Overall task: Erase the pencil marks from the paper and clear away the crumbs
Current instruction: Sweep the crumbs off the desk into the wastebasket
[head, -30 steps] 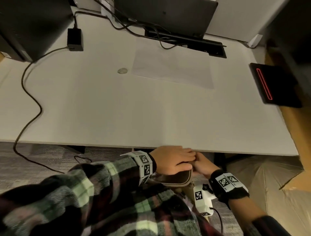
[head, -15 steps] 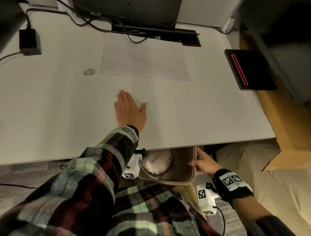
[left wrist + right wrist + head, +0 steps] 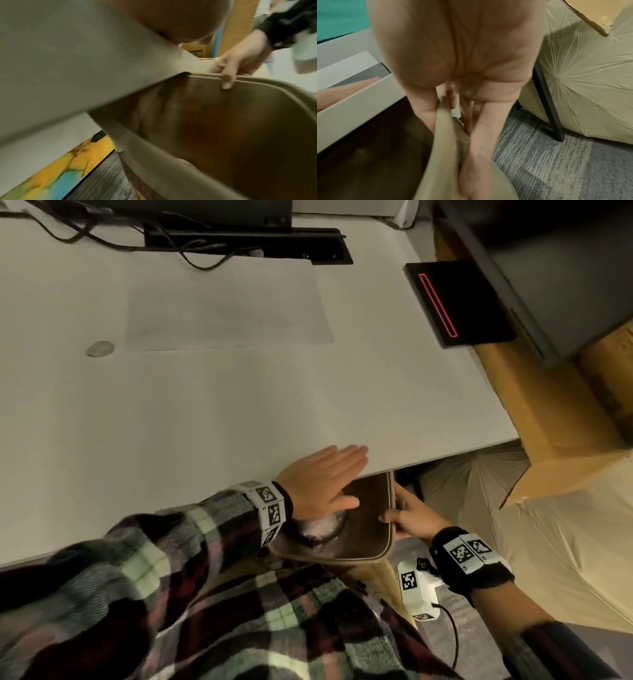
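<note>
Lying long-axis sideways, paper (image 3: 226,313); left hand (image 3: 322,481) flat, right hand (image 3: 411,517) fingers seemingly gripping bin (image 3: 388,529).

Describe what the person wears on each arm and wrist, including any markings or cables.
The left arm has a plaid flannel sleeve in dark red, green and pale checks. Both wrists carry black bands with white square-code tags: left wrist band, right wrist band. Under the right wrist hangs a white camera unit with a black cable.
</note>
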Demonstrator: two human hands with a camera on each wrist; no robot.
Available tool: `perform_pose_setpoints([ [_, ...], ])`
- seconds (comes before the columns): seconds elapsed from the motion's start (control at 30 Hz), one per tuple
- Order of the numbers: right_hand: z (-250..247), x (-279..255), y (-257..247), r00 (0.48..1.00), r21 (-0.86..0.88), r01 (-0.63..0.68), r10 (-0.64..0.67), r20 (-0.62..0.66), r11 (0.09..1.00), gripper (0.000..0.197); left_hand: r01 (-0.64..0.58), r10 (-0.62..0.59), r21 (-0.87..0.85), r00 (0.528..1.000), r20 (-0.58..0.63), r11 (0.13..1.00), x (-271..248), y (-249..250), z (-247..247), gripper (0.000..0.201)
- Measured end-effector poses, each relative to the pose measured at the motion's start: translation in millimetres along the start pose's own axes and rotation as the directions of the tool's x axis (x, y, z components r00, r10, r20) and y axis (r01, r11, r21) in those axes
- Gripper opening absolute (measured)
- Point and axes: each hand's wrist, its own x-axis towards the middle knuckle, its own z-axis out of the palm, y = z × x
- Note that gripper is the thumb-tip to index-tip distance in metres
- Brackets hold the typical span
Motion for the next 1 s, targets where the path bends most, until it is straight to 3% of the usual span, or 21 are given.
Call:
perform_pose_setpoints([
  [0.1,-3,-1,4,1.0,0.001,0.012,-0.012,-0.004,1.0,0.06,-0.148,0.15,-0.025,0.984,0.095,0.989,-8,14,4,0.068],
  [0.17,-4,-2,5,1.0,0.007,0.017,-0.017,-0.007,1.0,0.06,-0.185,0.205,-0.138,0.969,0.141,0.973,-10,23,3,0.063],
  [0.23,-5,-3,7,1.0,0.016,0.017,-0.017,-0.007,1.0,0.061,-0.19,0.208,-0.286,0.978,0.033,0.939,-5,24,-4,0.055],
  [0.33,-7,-5,11,1.0,0.037,0.013,-0.012,-0.025,0.999,0.063,-0.069,0.021,-0.273,0.984,-0.175,0.96,21,17,-18,0.052],
  [0.43,-9,-6,14,0.999,0.062,0.013,-0.011,-0.033,0.998,0.062,0.234,-0.259,-0.198,0.959,-0.115,0.952,48,10,-20,0.059],
  [0.5,-10,-7,16,0.999,0.068,0.02,-0.018,-0.03,0.998,0.064,0.333,-0.341,-0.141,0.939,-0.037,0.932,59,10,-15,0.064],
  [0.57,-11,-7,19,0.999,0.068,0.028,-0.027,-0.025,0.997,0.066,0.297,-0.299,-0.094,0.954,-0.002,0.95,64,18,-10,0.066],
  [0.67,-13,-7,20,0.999,0.06,0.04,-0.039,-0.016,0.997,0.063,0.095,-0.095,-0.041,0.995,0.009,0.995,62,36,-4,0.069],
  [0.77,-14,-5,19,0.999,0.052,0.046,-0.046,0.012,0.998,0.062,-0.057,0.057,-0.018,0.998,0.039,0.998,60,44,1,0.067],
  [0.87,-15,-3,18,0.999,0.041,0.049,-0.05,0.02,0.998,0.063,-0.14,0.143,-0.119,0.989,0.022,0.983,57,39,-6,0.06],
  [0.93,-16,-2,17,0.999,0.041,0.052,-0.052,0.009,0.998,0.062,-0.086,0.081,-0.147,0.996,-0.04,0.985,59,29,-16,0.056],
  [1.0,-17,-1,17,0.999,0.048,0.053,-0.054,0.009,0.997,0.063,0.104,-0.116,-0.145,0.99,-0.075,0.984,65,18,-22,0.058],
])
